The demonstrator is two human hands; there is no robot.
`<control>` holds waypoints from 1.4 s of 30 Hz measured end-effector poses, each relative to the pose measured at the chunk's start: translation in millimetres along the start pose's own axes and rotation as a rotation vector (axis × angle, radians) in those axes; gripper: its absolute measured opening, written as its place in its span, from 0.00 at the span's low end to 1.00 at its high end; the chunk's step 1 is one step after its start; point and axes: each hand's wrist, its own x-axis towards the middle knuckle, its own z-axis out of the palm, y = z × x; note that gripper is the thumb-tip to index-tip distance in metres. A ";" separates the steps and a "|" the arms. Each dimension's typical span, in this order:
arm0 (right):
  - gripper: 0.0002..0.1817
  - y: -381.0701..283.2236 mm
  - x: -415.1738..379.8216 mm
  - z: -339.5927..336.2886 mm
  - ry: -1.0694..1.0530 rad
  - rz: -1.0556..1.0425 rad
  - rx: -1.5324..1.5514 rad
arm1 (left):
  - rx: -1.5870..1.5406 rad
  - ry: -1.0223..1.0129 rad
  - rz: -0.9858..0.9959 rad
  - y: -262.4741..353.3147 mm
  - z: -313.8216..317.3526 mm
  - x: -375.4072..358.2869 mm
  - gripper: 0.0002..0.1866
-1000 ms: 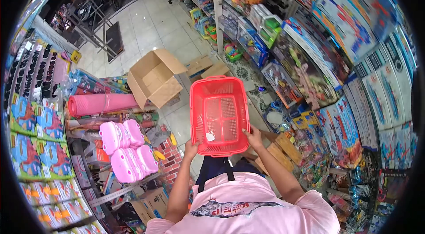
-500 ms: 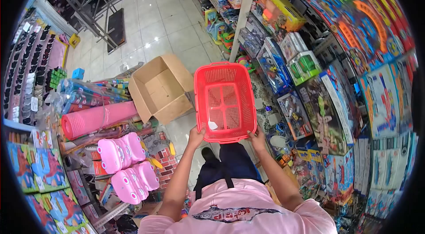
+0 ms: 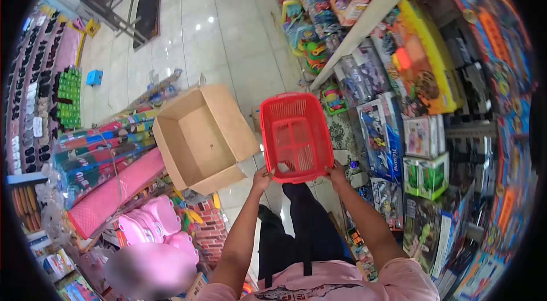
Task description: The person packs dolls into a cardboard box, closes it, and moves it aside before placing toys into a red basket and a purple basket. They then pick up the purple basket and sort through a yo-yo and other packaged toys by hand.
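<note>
In the head view, both my hands hold a red plastic basket [image 3: 292, 108] with slotted walls out in front of my legs. My left hand [image 3: 261, 179] is closed on its near left corner, and my right hand [image 3: 337, 173] grips the near right corner. A white tag [image 3: 283, 167] lies inside near the front wall; otherwise I see only the bare latticed bottom. Just left of the basket stands an open cardboard box [image 3: 231, 113] with nothing visible in it.
Toy shelves run along the right, with boxed toys [image 3: 426, 173] and a slanting pale post [image 3: 370, 21]. On the left lie a pink roll [image 3: 117, 191], patterned rolls [image 3: 108, 147] and pink cases [image 3: 151, 221]. Tiled floor [image 3: 199, 44] stretches ahead; a blue cube [image 3: 94, 77] sits on it.
My view has shifted forward, and the cardboard box and right-hand shelves look larger. My legs have changed position. The basket stays in both hands, slightly lower and further right in view.
</note>
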 end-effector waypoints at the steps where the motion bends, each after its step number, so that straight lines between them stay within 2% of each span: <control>1: 0.27 -3.8 18.7 1.5 -0.019 0.036 0.005 | -0.029 0.035 0.040 -5.5 2.4 12.5 0.21; 2: 0.29 -8.6 36.8 3.9 -0.037 0.071 0.010 | -0.045 0.048 0.014 -10.1 5.1 25.2 0.21; 4: 0.28 -20.9 62.1 15.7 -0.019 0.105 0.000 | 0.074 0.096 0.124 -24.8 6.6 45.0 0.21; 8: 0.27 -9.9 125.5 22.0 -0.005 0.195 -0.272 | 0.004 0.160 0.020 -66.6 1.0 66.4 0.20; 10: 0.27 27.3 184.5 -6.3 0.008 0.235 -0.357 | -0.210 0.317 -0.200 -67.8 -4.7 48.6 0.22; 11: 0.27 58.8 223.1 -27.2 0.059 0.194 -0.399 | -0.299 0.398 -0.223 -92.4 -9.4 43.3 0.24; 12: 0.27 55.5 222.7 -5.5 0.112 0.160 -0.446 | -0.327 0.425 -0.228 -95.2 -15.5 30.2 0.24; 13: 0.27 41.0 217.0 -2.2 0.090 0.159 -0.483 | -0.415 0.628 -0.337 -98.6 -21.8 15.6 0.19; 14: 0.26 3.3 168.8 48.4 0.373 0.010 -0.880 | -0.505 0.833 -0.446 -102.6 -28.7 4.3 0.15; 15: 0.26 -34.1 100.7 129.0 0.658 -0.173 -1.261 | -0.392 1.068 -0.354 -114.5 -34.6 -5.2 0.15; 16: 0.28 -32.9 100.0 146.6 0.578 -0.405 -1.307 | -0.264 1.296 -0.269 -124.9 -37.7 -15.8 0.15; 17: 0.29 -31.4 101.5 163.9 0.489 -0.641 -1.334 | -0.294 1.332 -0.282 -122.6 -42.1 -24.1 0.15; 18: 0.35 -28.9 103.0 185.8 0.207 -0.759 -1.185 | -0.205 1.543 -0.191 -111.5 -50.0 -32.7 0.18; 19: 0.41 -25.2 102.8 208.7 -0.073 -0.850 -1.022 | -0.103 1.747 -0.103 -98.1 -57.1 -41.5 0.22; 20: 0.44 -19.7 97.2 236.6 -0.151 -0.861 -1.018 | -0.125 1.782 -0.117 -78.7 -65.5 -49.4 0.22; 22: 0.46 -11.8 78.0 295.0 -0.273 -0.887 -1.024 | 0.339 1.959 -0.307 -42.2 -85.3 -59.4 0.30; 24: 0.50 1.9 59.2 344.8 -0.261 -0.739 -1.095 | 0.169 1.884 -0.112 -55.5 -102.0 -57.2 0.35; 25: 0.50 6.9 56.1 366.3 -0.304 -0.750 -1.111 | 0.046 1.530 -0.215 -65.7 -112.4 -56.3 0.36; 26: 0.52 15.6 65.9 382.3 -0.473 -0.614 -1.074 | -0.073 1.166 -0.292 -77.9 -122.2 -53.0 0.36; 27: 0.54 24.7 71.5 392.4 -0.630 -0.470 -1.036 | -0.270 1.075 -0.172 -95.3 -128.6 -37.4 0.35; 28: 0.54 33.8 71.1 397.3 -0.655 -0.473 -1.055 | -0.459 0.973 -0.046 -107.3 -128.0 -22.2 0.34; 30: 0.42 52.3 68.9 403.3 -0.552 -0.406 -1.196 | -0.787 0.739 -0.157 -22.4 -117.9 -61.9 0.37; 31: 0.42 51.8 54.3 401.6 -0.568 -0.411 -1.218 | -0.810 0.754 -0.155 -33.1 -115.3 -64.1 0.37; 33: 0.26 38.8 19.2 391.5 -0.811 -0.347 -1.020 | -0.334 0.794 -0.009 -53.4 -108.0 -68.3 0.39; 34: 0.26 42.1 13.5 381.8 -0.830 -0.356 -1.039 | -0.352 0.814 -0.003 -56.4 -100.5 -74.0 0.39; 36: 0.15 56.1 19.6 351.2 -0.807 -0.710 -1.135 | -0.502 0.789 0.087 -48.4 -81.1 -99.3 0.41; 38: 0.14 43.1 -27.8 315.7 -0.828 -0.888 -1.188 | -0.493 0.862 0.066 -47.7 -65.0 -131.0 0.41; 40: 0.13 45.3 -52.2 273.8 -0.853 -1.191 -1.154 | -0.715 1.009 0.171 -59.7 -48.5 -158.8 0.41; 42: 0.12 54.4 -66.8 228.5 -0.941 -1.276 -1.126 | -0.764 1.090 0.228 -82.9 -29.0 -190.9 0.44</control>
